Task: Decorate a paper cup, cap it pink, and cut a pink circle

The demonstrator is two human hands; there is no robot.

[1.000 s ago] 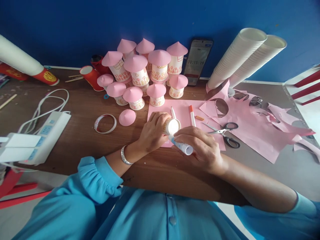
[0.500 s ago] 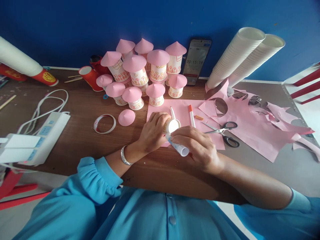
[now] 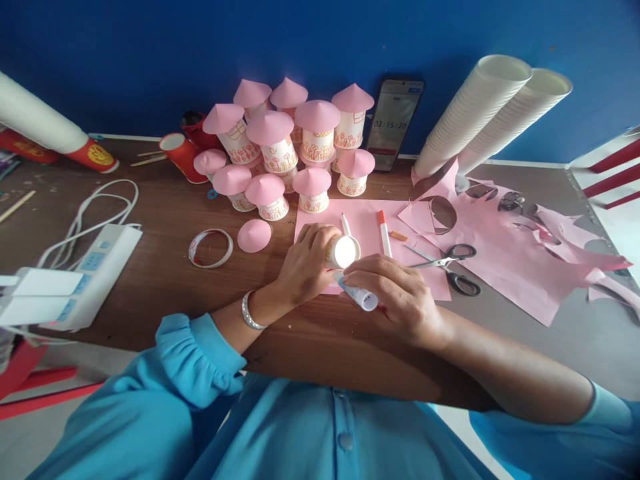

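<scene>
The left hand (image 3: 311, 260) grips one small white paper cup (image 3: 345, 252) above a pink paper sheet (image 3: 365, 223), its fingers hiding much of the side; the right hand (image 3: 403, 293) holds one white-and-blue cylindrical tube (image 3: 361, 298), its tip obscured, contact with the cup unclear. Behind stand at least eleven pink-coned white paper cups (image 3: 280, 157), some partly hidden; two tall white cup stacks (image 3: 475, 117) lean at right.

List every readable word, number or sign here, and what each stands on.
"03:15:20": phone screen; its other text is too small to read.
White tube: blue print, too small to read.
Red cup at far left: gold emblem, unreadable.
</scene>
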